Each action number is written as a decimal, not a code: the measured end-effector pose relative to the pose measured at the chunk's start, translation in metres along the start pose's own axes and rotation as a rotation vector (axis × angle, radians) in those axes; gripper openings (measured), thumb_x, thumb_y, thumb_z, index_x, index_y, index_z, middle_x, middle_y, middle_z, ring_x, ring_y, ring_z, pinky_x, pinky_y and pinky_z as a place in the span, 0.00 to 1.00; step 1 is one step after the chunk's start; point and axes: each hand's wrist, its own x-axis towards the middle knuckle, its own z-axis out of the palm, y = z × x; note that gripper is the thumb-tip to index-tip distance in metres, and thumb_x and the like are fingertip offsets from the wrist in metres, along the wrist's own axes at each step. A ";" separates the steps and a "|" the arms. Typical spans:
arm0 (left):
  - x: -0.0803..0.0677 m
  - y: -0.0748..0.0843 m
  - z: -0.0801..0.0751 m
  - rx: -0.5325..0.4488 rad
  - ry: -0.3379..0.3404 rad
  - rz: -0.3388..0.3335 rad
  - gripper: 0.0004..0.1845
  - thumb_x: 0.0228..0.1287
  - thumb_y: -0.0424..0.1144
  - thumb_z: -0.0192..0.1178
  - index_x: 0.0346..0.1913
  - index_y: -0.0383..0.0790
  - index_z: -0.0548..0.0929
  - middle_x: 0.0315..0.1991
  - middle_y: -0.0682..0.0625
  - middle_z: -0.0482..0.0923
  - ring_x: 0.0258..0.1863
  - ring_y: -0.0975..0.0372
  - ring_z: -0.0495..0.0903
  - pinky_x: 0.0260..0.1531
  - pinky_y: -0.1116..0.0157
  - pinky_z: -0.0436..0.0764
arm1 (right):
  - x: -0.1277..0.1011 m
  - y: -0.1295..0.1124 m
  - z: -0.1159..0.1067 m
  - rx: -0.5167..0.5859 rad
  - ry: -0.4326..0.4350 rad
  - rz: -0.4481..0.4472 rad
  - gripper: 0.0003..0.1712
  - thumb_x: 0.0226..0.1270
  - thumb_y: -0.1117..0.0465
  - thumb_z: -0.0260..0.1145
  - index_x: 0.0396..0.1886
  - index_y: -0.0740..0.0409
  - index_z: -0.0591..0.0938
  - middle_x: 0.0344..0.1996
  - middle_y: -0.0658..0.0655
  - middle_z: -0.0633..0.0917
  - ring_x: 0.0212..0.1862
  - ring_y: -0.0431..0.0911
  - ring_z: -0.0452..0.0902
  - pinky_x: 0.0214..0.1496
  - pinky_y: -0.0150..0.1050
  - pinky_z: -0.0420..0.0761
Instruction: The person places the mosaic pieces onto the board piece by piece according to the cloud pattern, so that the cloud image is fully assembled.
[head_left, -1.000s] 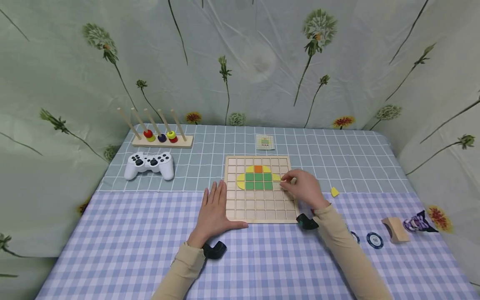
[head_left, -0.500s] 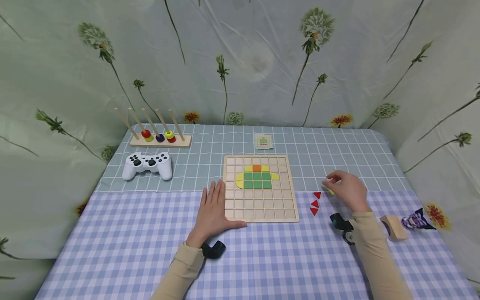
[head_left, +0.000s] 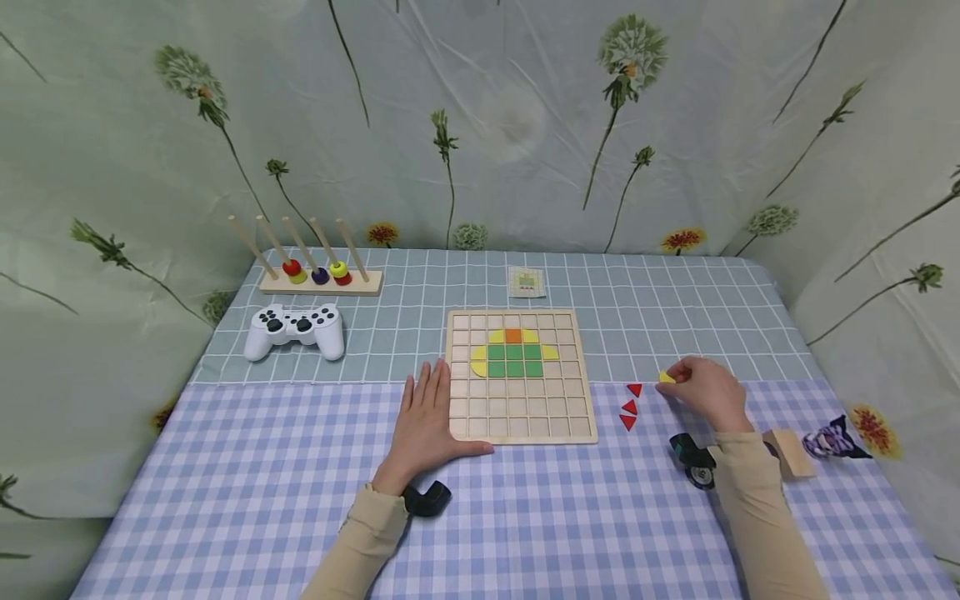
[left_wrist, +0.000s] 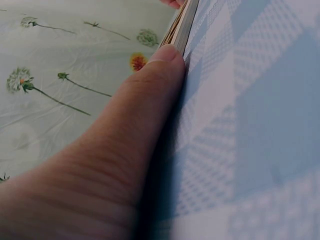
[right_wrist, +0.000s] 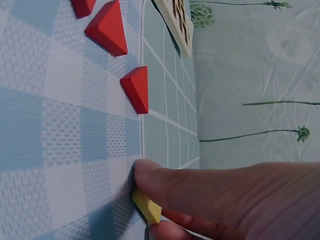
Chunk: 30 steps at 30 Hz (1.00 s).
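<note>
A wooden grid board lies mid-table, bearing green square tiles, an orange square tile and several yellow rounded tiles. My left hand is spread at the board's lower left corner, fingers along the left side and thumb along the near edge. In the left wrist view the thumb meets the board's edge. Off to the right, my right hand pinches a yellow tile between thumb and fingers, low over the cloth. Three red triangle tiles lie between that hand and the board.
Behind the board lies a small pattern card. A white game controller and a peg stand with coloured beads are at the back left. A wooden arch block, a purple-and-black figure and a chip sit at the right.
My right hand has left the board's right side, moved right to the loose yellow tile and taken hold of it. The red triangles came into view. My left hand has stayed put.
</note>
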 end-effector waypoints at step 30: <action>-0.002 0.000 -0.001 -0.011 -0.001 0.000 0.73 0.36 0.81 0.56 0.74 0.31 0.41 0.75 0.40 0.40 0.73 0.50 0.34 0.68 0.53 0.32 | 0.020 -0.081 0.042 0.293 0.079 -0.388 0.11 0.53 0.59 0.75 0.31 0.60 0.83 0.25 0.52 0.83 0.21 0.44 0.69 0.22 0.37 0.69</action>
